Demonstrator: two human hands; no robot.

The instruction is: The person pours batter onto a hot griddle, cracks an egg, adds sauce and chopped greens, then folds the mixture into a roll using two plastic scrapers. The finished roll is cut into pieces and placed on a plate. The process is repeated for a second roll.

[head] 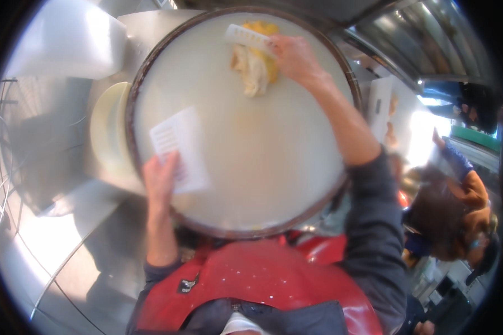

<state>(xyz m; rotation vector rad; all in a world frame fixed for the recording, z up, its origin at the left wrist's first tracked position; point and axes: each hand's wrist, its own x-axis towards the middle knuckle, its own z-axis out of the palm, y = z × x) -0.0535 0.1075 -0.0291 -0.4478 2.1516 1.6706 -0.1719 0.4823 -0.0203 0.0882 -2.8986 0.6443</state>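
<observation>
My left hand (160, 176) grips a white slotted plastic scraper (188, 157), blurred, over the left part of a large round pale worktop (251, 167) with a dark rim. At the far side, my right hand (295, 56) grips a second white slotted scraper (247, 38). That scraper lies across a yellow, soft-looking mass (272, 67). Against the yellow mass is a crumpled cream-coloured piece (253, 73) with a brownish edge. Whether it is dough or cloth I cannot tell. Faint yellowish smears (249, 119) mark the middle of the worktop.
A cream-coloured basin (109, 125) stands close against the worktop's left rim. A white, box-like block (67, 42) is at the upper left. Glass-fronted metal equipment (431, 42) is at the upper right. Another person (448, 209) is to the right. Cables (63, 268) run at the lower left.
</observation>
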